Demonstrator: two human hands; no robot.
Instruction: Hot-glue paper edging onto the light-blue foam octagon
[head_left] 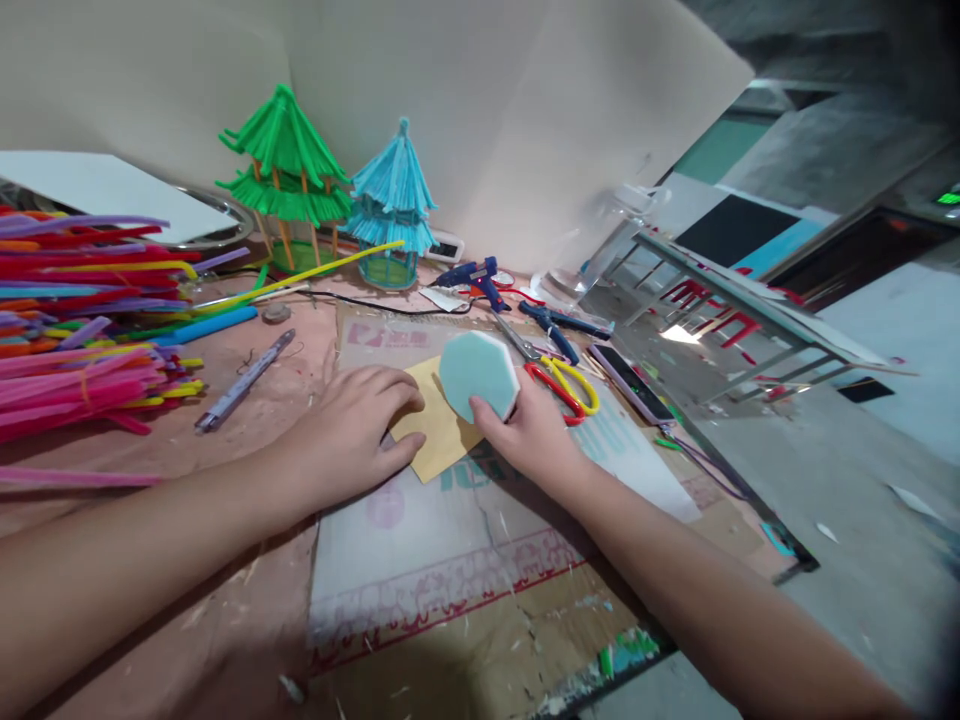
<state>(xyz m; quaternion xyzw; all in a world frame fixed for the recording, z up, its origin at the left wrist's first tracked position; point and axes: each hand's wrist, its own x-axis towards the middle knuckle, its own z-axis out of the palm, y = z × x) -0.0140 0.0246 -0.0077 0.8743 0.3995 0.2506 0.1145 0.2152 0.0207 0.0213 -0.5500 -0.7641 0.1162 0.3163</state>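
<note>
My right hand (536, 425) grips a pale blue octagonal piece (476, 375) by its lower right edge, thumb on the face. The piece looks thick, with a white side edge, and is tilted above a yellow sheet of paper (431, 450). At the sheet's left edge rests my left hand (367, 425), its fingers bent and thumb apart from them. The thumb tip touches or hovers over the sheet; I cannot tell which. Under both lies a printed white sheet (450, 560). Scissors with red and yellow handles (566, 385) lie just beyond my right hand.
Bundles of colourful pipe cleaners (82, 330) fill the left side. Behind stand a green pavilion model (285, 190) and a blue one (394, 210). A glue gun (476, 278), pliers (559, 325), a phone (634, 383) and a pen (244, 385) lie around the work area.
</note>
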